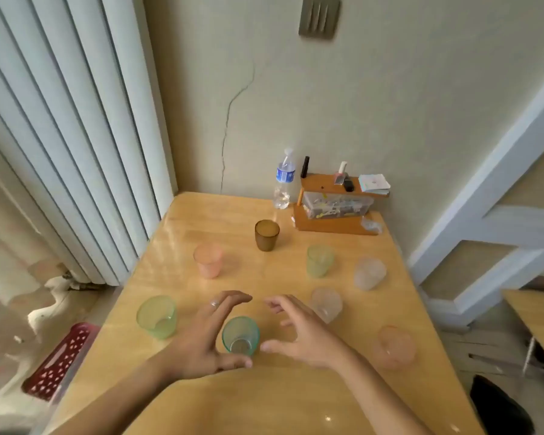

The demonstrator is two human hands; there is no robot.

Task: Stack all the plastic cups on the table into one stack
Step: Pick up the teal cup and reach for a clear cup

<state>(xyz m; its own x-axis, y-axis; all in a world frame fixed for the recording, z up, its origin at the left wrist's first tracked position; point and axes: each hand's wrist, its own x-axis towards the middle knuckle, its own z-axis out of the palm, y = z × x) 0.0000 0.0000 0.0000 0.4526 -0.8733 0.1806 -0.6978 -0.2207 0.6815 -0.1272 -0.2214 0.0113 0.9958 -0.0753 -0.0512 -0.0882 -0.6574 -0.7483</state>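
Several plastic cups stand apart on a wooden table (264, 403). A teal cup (241, 335) stands upright between my two hands. My left hand (204, 337) curves open around its left side, thumb near its base. My right hand (299, 334) is open on its right side, thumb close to the cup. Neither hand clearly grips it. Around it stand a light green cup (156, 316), a pink cup (208, 260), a brown cup (266, 235), a second green cup (319, 260), two clear frosted cups (369, 273) (326, 304) and an orange-pink cup (397, 346).
A water bottle (284, 180) and a wooden organiser (336, 205) with small items stand at the table's far edge by the wall. A radiator (60, 136) runs along the left. A red basket (60, 362) lies on the floor at left.
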